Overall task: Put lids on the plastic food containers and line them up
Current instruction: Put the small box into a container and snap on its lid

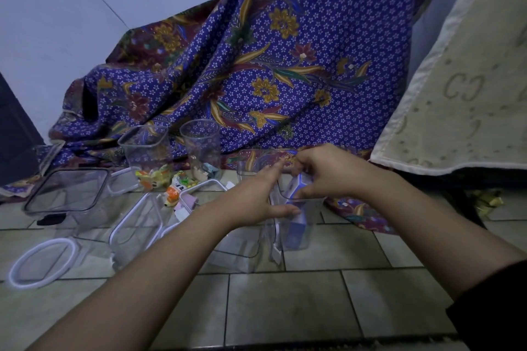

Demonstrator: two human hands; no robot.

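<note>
Several clear plastic containers stand on the tiled floor. A tall clear container (296,225) with something blue inside stands at the centre. My right hand (322,174) grips its top rim, fingers curled over the opening. My left hand (256,196) rests on its left side, thumb against the wall. A large square container with a dark-rimmed lid (68,191) sits at the left. A white-rimmed lidded container (137,225) stands beside it. A round white-rimmed lid (42,262) lies loose on the floor. A square open container (145,148) and a round open container (201,142) stand at the back.
A purple floral cloth (285,65) drapes over something behind the containers. Small colourful toys (171,182) lie among them. A beige patterned cover (462,94) hangs at the right. Another clear container (242,248) sits under my left forearm.
</note>
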